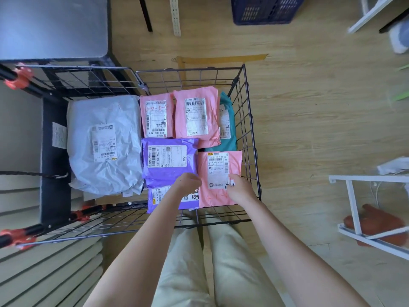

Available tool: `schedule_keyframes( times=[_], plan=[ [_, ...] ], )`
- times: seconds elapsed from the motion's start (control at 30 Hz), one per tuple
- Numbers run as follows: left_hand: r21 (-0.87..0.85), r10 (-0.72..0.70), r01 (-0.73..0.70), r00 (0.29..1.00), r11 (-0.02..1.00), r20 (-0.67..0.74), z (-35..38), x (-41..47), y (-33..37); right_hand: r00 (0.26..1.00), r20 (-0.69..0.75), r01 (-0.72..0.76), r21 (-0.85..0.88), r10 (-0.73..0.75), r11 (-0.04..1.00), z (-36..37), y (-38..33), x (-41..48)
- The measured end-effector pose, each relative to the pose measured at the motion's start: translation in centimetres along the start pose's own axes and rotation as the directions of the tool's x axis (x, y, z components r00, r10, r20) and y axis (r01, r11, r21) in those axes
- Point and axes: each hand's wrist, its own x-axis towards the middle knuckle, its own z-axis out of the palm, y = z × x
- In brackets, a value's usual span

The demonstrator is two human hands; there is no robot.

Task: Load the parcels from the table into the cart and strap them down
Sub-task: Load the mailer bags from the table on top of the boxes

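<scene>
While its near end is pinched by the right hand (240, 189) and its left edge gripped by the curled left hand (188, 182), a flat, glossy pink mailer (219, 167) is seen lying in the near right corner of the black wire cart (252, 138). Its long axis points away from the person, and its label, marked "C017" and "A6", faces up. A crinkled purple mailer (169, 160), a grey mailer (104, 142) and a teal mailer (228, 120) are packed alongside.

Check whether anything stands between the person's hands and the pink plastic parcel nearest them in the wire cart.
Nothing visible does. The right hand grips the pink plastic parcel at its near right part, thumb on the white label. The left hand touches its left edge, next to a purple plastic parcel.
</scene>
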Motion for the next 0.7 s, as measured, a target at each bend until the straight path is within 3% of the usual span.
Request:
schedule_keyframes(
  times=[0.13, 0.27, 0.5, 0.7],
  plan=[
    [-0.061, 0.087, -0.094, 0.991, 0.994, -0.098, -1.9, -2.9, 1.5, 0.995, -0.006, 0.104, 0.031, -0.104, 0.994, -2.0, -2.0, -2.0],
    [-0.006, 0.213, -0.221, 0.947, 0.975, -0.24, -4.1, -6.7, 3.1, 0.967, -0.036, 0.252, 0.027, -0.251, 0.967, -3.8, -5.0, -4.0],
    [0.145, 0.408, -0.385, 0.805, 0.912, -0.43, -7.8, -13.9, 5.4, 0.877, -0.036, 0.48, 0.015, -0.479, 0.877, -7.3, -10.8, -8.6],
    [0.211, 0.475, -0.442, 0.657, 0.872, -0.586, -9.7, -19.5, 6.3, 0.802, -0.049, 0.596, -0.02, -0.596, 0.803, -9.0, -14.0, -12.2]
  ],
)
